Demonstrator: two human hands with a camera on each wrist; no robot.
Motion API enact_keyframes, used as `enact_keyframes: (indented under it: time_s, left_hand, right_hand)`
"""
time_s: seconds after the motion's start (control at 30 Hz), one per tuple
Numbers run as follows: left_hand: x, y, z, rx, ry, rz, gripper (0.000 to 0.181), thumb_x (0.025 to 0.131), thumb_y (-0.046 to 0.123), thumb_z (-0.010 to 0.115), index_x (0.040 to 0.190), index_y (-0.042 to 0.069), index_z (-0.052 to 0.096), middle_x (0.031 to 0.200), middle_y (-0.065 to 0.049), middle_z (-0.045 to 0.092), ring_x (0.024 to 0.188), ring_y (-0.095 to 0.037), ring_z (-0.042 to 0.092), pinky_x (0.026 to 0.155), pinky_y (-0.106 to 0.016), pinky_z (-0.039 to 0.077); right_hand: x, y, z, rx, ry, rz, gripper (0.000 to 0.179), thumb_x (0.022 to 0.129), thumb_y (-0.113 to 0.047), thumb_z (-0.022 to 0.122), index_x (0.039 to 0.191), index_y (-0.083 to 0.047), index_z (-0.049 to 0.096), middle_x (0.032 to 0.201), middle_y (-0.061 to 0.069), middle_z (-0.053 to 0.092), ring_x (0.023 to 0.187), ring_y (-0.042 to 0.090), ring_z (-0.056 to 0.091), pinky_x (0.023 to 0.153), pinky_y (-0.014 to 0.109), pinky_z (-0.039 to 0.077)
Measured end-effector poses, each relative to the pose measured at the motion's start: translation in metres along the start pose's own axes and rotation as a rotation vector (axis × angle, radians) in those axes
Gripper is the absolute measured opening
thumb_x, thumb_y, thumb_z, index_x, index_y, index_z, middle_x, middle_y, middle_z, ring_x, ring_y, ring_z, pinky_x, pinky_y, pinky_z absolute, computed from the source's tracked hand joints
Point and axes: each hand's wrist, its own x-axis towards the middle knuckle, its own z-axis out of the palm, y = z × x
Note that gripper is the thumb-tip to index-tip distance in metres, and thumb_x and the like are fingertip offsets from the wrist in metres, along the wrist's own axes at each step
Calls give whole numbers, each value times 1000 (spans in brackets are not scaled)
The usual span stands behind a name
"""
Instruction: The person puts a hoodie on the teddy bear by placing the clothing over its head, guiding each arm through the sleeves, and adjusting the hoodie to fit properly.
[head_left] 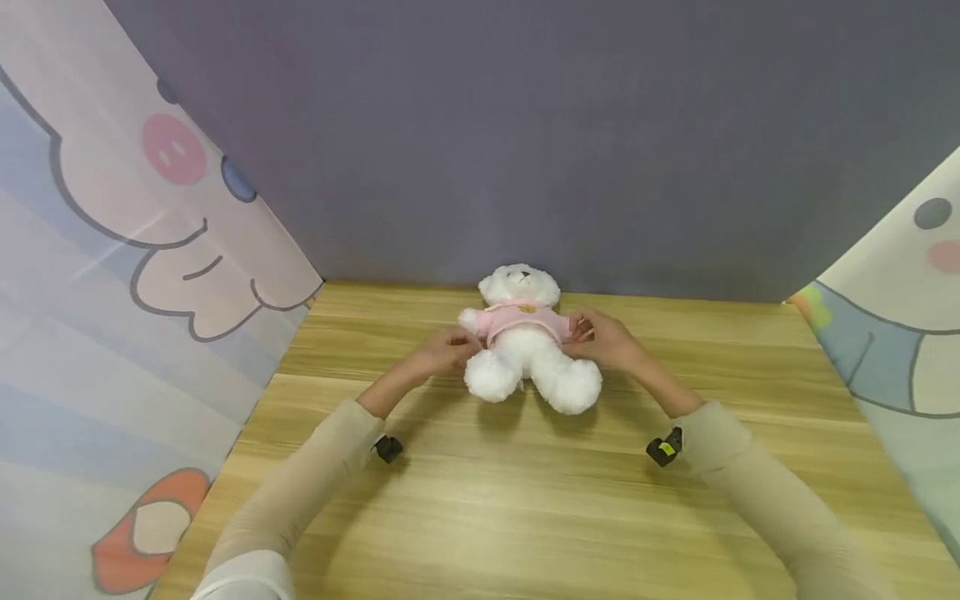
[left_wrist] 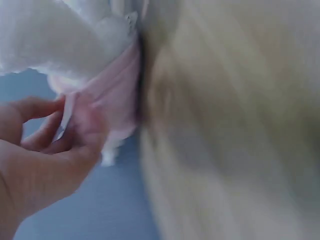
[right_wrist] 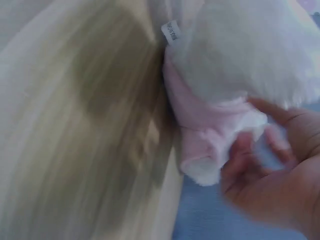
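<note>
A white plush teddy bear in a pink shirt lies on its back, feet toward me, on the wooden tabletop. My left hand is at the shirt's left side; in the left wrist view its thumb and fingers pinch the hem of the pink fabric. On the other side my right hand reaches in beside the bear's arm. Its curled fingers touch the shirt's edge in the right wrist view, blurred, and whether they grip the cloth is unclear. A small tag shows on the bear's underside.
A dark grey panel rises behind the bear's head at the table's far edge. Cartoon-printed sheets hang at both sides. The wooden table stretches between the forearms toward me.
</note>
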Motion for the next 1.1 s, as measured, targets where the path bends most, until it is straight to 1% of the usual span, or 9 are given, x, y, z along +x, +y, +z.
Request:
enact_keyframes:
  time_s: [0.1, 0.2, 0.3, 0.43, 0.53, 0.67, 0.8, 0.93, 1.1]
  left_hand:
    - [2, 13, -3, 251, 110, 114, 18, 99, 11, 65, 111, -3, 68, 104, -12, 70, 90, -21, 66, 83, -45, 57]
    - [13, 21, 3, 494, 108, 201, 21, 96, 12, 71, 113, 1, 67, 108, -13, 71, 101, -26, 66, 87, -38, 56]
    - [23, 17, 16, 717, 86, 191, 26, 96, 12, 70, 119, 1, 68, 113, -13, 68, 113, -27, 61, 100, -40, 48]
    - [28, 10, 28, 896, 143, 209, 21, 99, 15, 66, 116, 4, 70, 109, -11, 69, 118, -29, 55, 105, -48, 40]
    - [29, 9, 29, 899, 141, 257, 14, 100, 12, 64, 108, 3, 72, 103, -12, 71, 114, -32, 56, 102, -50, 41]
    - [24, 9, 23, 777, 29, 303, 8, 97, 0, 64, 99, -2, 72, 92, -14, 72, 99, -32, 63, 92, -43, 50]
    - [19, 7, 18, 639, -38, 331, 6, 94, -5, 66, 90, -3, 71, 83, -12, 69, 85, -28, 66, 79, -32, 55]
    - [15, 2, 20, 691, -1, 317, 7, 96, 4, 68, 89, 4, 71, 78, -5, 62, 105, -29, 56, 92, -38, 50]
    - [11, -5, 25, 718, 65, 298, 11, 96, 5, 68, 86, 7, 66, 70, -4, 55, 116, -32, 50, 101, -44, 46]
  right_hand:
    - [6, -9, 1, -80, 27, -86, 39, 90, -18, 78, 118, -1, 58, 116, 18, 62, 106, 33, 62, 86, 41, 53]
    - [15, -12, 13, -237, 12, -138, 46, 90, -22, 78, 126, 0, 58, 126, 22, 60, 118, 40, 57, 96, 51, 49]
    - [20, -9, 28, -349, 21, -190, 42, 92, -21, 76, 124, 0, 61, 131, 25, 58, 123, 43, 54, 102, 56, 45]
    - [23, -9, 34, -383, 62, -244, 21, 96, -15, 70, 113, -2, 66, 117, 18, 66, 107, 36, 63, 92, 50, 51]
    - [25, -8, 27, -372, 21, -273, 10, 98, -12, 68, 104, -4, 68, 93, 10, 66, 82, 25, 62, 75, 42, 52]
    - [24, -11, 14, -315, -129, -296, 5, 96, -12, 70, 97, -7, 69, 80, 3, 57, 72, 18, 50, 68, 35, 44]
    - [21, -15, 9, -312, -197, -324, 5, 96, -14, 70, 95, -9, 71, 106, 17, 70, 98, 33, 65, 79, 42, 50]
    - [21, -14, 12, -334, -189, -324, 9, 99, -12, 66, 103, -10, 74, 141, 27, 56, 132, 46, 51, 93, 50, 51]
    - [27, -11, 11, -276, -103, -217, 22, 105, -10, 54, 122, -7, 68, 123, 18, 68, 100, 34, 67, 84, 45, 55]
